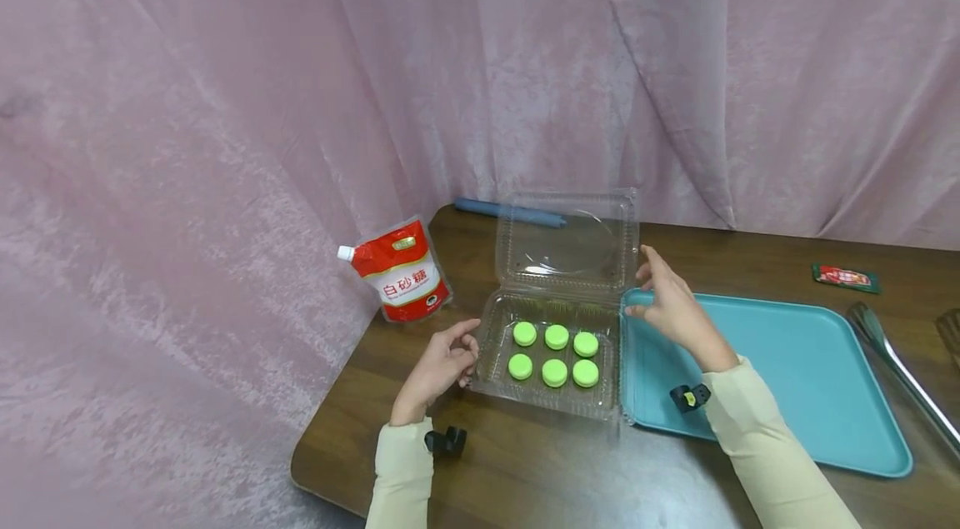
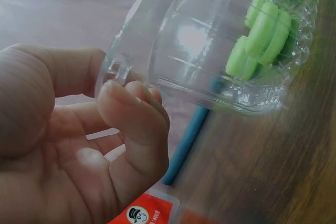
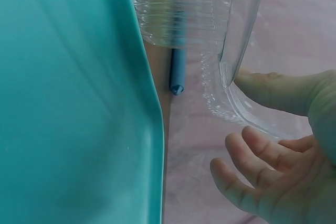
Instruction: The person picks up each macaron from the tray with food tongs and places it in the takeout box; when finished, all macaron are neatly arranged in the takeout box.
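A clear plastic clamshell box (image 1: 491,362) lies on the table with its lid (image 1: 567,250) raised behind it. In two rows in its base sit several bright green macarons (image 1: 555,373). My left hand (image 1: 442,361) is at the box's left side; in the left wrist view its fingers (image 2: 134,116) pinch the clear rim. My right hand (image 1: 675,308) is at the other side, near the hinge and the lid's right edge. Its thumb (image 3: 273,92) touches the clear plastic edge in the right wrist view, while the other fingers stay loosely extended and apart.
A turquoise tray (image 1: 780,379) adjoins the box on the right. Beyond it lie metal tongs (image 1: 900,371) and a small red-and-green packet (image 1: 845,277). A red-and-white sugar pouch (image 1: 405,275) is at the left table edge. Behind the lid lies a blue rod (image 1: 476,207), before a pink curtain.
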### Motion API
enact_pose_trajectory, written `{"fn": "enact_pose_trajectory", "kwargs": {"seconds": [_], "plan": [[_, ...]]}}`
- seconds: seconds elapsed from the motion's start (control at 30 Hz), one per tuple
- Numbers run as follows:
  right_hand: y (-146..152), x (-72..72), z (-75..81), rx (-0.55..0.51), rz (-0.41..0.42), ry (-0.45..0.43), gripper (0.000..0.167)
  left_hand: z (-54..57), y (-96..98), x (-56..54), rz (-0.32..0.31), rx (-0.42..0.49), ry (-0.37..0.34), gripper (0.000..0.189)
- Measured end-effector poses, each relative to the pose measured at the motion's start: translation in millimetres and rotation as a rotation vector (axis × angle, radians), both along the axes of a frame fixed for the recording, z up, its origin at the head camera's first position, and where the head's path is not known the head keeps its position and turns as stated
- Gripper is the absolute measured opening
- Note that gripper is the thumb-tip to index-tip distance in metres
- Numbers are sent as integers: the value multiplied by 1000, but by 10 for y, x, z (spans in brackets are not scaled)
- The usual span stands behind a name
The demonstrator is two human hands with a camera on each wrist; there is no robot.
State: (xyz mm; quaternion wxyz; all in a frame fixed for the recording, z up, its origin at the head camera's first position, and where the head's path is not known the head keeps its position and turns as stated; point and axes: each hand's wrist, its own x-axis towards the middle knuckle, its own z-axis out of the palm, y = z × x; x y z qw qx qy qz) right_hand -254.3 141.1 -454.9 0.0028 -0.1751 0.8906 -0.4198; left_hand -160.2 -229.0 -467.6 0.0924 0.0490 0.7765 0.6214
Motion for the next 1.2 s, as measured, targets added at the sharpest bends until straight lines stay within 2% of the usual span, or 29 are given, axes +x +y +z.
{"fn": "enact_pose_trajectory", "kwargs": {"seconds": [0.27,0.63,0.9,1.1,1.2], "plan": [[-21,35,3,25,9,108,111,-1,-4,2,-5,-1,-1,54],[-40,90,38,33,6,157,110,-6,-4,-22,6,3,-8,55],[-39,184,-2,70,9,192,88,-4,-16,-36,4,5,-32,56],[-52,268,-37,29,31,323,62,54,-9,-11,12,-15,-45,55],[-64,322,-19,3,16,379,50,93,12,17,16,-47,-31,54]]}}
